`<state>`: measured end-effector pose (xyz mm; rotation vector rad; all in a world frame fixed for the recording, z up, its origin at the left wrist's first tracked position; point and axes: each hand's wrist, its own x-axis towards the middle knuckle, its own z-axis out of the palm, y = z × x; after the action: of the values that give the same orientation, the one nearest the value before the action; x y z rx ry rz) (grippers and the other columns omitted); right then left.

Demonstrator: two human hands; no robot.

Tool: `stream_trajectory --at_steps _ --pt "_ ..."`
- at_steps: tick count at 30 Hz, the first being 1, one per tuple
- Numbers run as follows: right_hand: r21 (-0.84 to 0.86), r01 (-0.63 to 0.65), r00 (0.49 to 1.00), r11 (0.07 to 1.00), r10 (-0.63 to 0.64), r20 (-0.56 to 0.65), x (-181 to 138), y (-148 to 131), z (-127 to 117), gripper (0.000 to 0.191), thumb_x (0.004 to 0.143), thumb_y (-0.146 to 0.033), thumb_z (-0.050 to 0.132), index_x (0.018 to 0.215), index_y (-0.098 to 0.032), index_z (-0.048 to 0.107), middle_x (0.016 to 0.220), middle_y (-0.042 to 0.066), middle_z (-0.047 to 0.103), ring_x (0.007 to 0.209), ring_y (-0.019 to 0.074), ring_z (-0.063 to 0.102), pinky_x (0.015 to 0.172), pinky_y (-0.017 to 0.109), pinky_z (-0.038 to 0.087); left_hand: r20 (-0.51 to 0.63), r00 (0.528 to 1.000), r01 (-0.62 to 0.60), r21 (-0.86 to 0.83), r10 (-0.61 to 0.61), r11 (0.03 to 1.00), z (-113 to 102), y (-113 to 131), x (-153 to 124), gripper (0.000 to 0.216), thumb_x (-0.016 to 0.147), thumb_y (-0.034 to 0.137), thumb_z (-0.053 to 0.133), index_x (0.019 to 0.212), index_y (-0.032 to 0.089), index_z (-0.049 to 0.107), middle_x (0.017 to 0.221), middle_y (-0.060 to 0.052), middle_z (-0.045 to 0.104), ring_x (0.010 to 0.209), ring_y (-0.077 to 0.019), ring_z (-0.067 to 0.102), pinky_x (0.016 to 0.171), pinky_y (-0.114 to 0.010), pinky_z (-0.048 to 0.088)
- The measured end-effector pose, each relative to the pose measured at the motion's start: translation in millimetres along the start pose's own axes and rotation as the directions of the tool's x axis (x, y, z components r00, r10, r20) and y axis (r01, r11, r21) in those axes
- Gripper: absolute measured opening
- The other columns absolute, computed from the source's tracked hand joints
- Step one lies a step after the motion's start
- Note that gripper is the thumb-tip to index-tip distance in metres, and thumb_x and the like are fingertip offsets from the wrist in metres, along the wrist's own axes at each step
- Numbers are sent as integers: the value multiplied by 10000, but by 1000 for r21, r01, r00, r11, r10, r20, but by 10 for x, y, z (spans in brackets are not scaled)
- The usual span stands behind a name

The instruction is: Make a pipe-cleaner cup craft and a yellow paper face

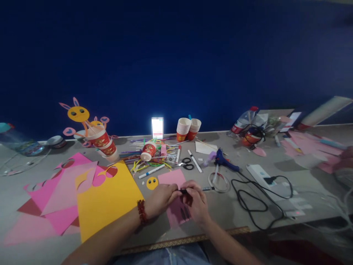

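Pink paper [176,213] lower centre, pinned by right hand [197,206]; left hand [161,198] pinches marker [184,191] w/ right, steadying it.

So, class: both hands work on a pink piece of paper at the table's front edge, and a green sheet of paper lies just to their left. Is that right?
Not quite. The head view shows both hands, left and right, on the pink piece of paper, but the sheet of paper to their left is yellow, not green.

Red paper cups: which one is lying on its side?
The lone red cup on the heap of straws, just before the lit phone. The stacks right of the phone stand upright.
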<state>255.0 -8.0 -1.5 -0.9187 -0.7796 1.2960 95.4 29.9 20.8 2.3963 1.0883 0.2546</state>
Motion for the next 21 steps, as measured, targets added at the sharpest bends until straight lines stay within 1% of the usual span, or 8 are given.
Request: stream_trajectory --at_steps 5,7,9,11,13,15,17,21 --pt "-52 11 999 999 -9 40 -24 51 -9 132 792 -326 665 746 -210 707 727 -13 633 468 71 502 439 184 401 -15 1000 8 -16 -8 1000 73 25 -68 316 1058 390 380 948 179 588 850 -49 698 762 -187 653 663 -248 427" --pt "-175 3 989 985 22 143 63 13 -63 153 829 -335 633 789 -209 710 667 -18 601 467 88 503 435 191 398 -21 1000 -2 -26 1 1000 46 -27 -86 269 1052 377 400 1021 182 582 913 -55 707 806 -193 664 682 -253 448" --pt "-378 117 969 919 -21 247 242 -86 -151 206 894 -343 562 863 -207 712 627 -14 589 476 114 521 445 208 414 -65 998 0 2 0 1000 -20 -162 -97 224 1038 360 441 1130 192 559 1007 -53 703 883 -189 666 735 -257 477" --pt "-633 370 925 680 -204 321 503 -229 -262 294 973 -330 440 968 -199 703 657 17 633 555 157 587 511 245 479 -199 979 68 156 -36 985 -113 -374 -107 234 1010 369 505 1183 220 554 1037 -33 685 921 -176 655 797 -258 499" --pt "-819 549 824 166 -273 497 800 -371 -375 334 1005 -279 374 1071 -186 688 924 94 725 827 208 672 735 310 550 -292 948 193 218 -125 957 -207 -616 -132 206 1018 340 472 1087 193 598 1077 -86 661 1013 -229 629 872 -334 498" --pt "-834 551 815 31 -234 530 1070 -460 -469 277 966 -213 458 1102 -175 696 1074 129 729 1006 251 651 897 362 519 -342 920 290 259 -193 922 -272 -822 -176 220 1020 281 434 1001 177 627 1078 -120 647 1043 -258 617 897 -374 494" --pt "-836 535 825 -126 -139 548 1264 -478 -534 336 901 -89 483 1129 -195 705 1083 128 734 1049 268 624 901 359 504 -354 904 352 297 -240 888 -293 -948 -230 181 991 262 489 986 170 645 1091 -136 644 1041 -276 622 872 -375 504" --pt "-824 495 847 -276 -59 528 1377 -411 -565 503 866 1 444 1269 -208 660 1121 138 728 1055 274 602 873 352 498 -341 897 402 360 -283 842 -249 -999 -296 128 951 232 556 1001 169 657 1084 -126 663 1037 -282 633 839 -354 511"
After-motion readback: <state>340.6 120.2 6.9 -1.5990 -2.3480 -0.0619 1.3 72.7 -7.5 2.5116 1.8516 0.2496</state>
